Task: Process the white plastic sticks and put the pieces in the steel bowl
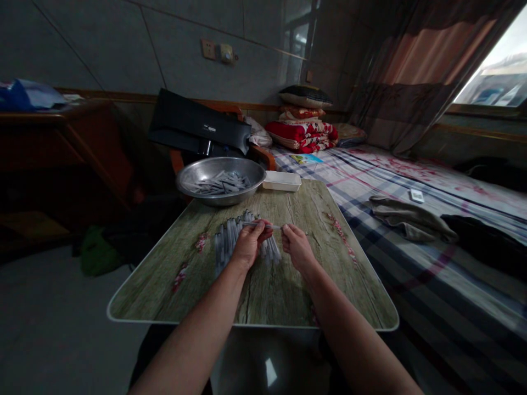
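My left hand (249,243) and my right hand (297,247) are closed on one thin, pale translucent tube (272,226), held roughly level above the table (193,299). The left fingers pinch it along its length, while the right fingertips grip its right end. Beneath and beside my left hand lies a row of similar tubes (224,245), side by side, some with dark tips at the far end. My left hand partly hides this row. What exact kind of tube it is does not show clearly.
A steel basin (218,201) with many loose pale tubes stands at the table's far left corner. Beside it is a white plastic tray (281,186). Behind stands a dark monitor-like panel (197,123). A bed (349,181) with clothes borders the table's right side.
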